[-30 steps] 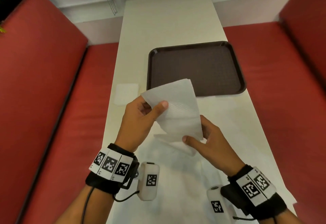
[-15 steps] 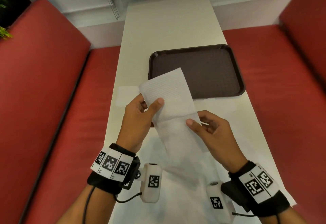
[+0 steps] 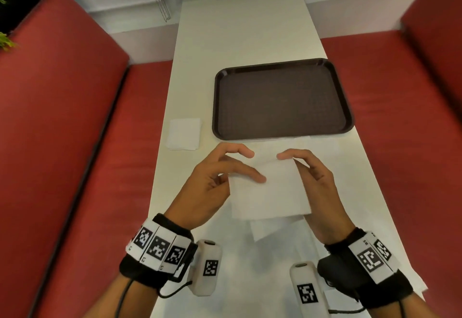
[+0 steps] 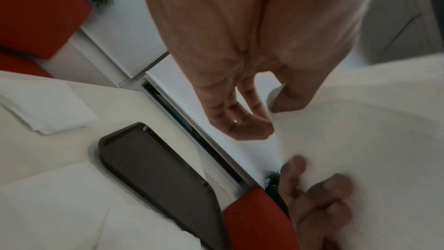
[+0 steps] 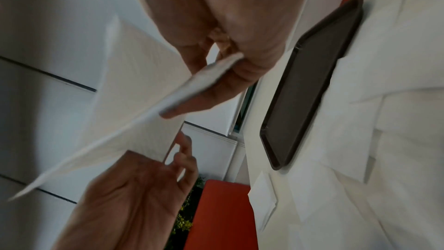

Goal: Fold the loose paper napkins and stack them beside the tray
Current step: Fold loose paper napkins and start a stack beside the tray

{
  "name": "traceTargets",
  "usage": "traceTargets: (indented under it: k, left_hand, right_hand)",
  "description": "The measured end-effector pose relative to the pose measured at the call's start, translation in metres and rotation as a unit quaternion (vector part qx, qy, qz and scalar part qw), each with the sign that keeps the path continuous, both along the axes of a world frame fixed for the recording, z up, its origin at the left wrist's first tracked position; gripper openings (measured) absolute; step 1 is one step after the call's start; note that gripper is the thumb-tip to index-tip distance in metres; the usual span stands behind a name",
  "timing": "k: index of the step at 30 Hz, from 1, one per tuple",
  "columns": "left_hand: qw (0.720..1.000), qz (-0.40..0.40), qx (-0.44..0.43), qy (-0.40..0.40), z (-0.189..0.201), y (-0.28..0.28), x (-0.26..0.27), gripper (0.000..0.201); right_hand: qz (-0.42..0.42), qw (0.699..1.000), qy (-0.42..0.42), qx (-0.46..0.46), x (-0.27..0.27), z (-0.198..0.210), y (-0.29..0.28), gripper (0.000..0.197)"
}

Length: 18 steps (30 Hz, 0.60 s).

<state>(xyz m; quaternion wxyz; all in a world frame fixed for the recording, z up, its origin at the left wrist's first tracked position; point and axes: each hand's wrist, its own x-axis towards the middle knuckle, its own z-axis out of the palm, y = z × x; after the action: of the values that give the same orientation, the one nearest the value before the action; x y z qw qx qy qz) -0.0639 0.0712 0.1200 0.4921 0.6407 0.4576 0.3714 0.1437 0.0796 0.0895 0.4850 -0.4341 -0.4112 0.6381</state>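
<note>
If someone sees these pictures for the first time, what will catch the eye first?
Probably the white napkin held above the table between the left hand and right hand. Behind it lies the dark brown tray, with a small folded napkin stack to its left and red seats on both sides.

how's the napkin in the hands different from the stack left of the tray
The held napkin is up off the table, gripped by the left hand and right hand; the stack lies flat and untouched beside the tray. The held napkin looks larger and only partly folded; the stack is a small neat square. Both are plain white paper.
</note>
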Motion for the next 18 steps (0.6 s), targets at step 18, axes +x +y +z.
traceTargets:
  k: [18]
  left_hand:
    - [0.933, 0.144, -0.243, -0.222, -0.019, 0.020, -0.069, 0.058]
  right_hand:
    - [0.047, 0.995, -0.093, -0.001, -0.068, -0.008, 0.017, 0.036]
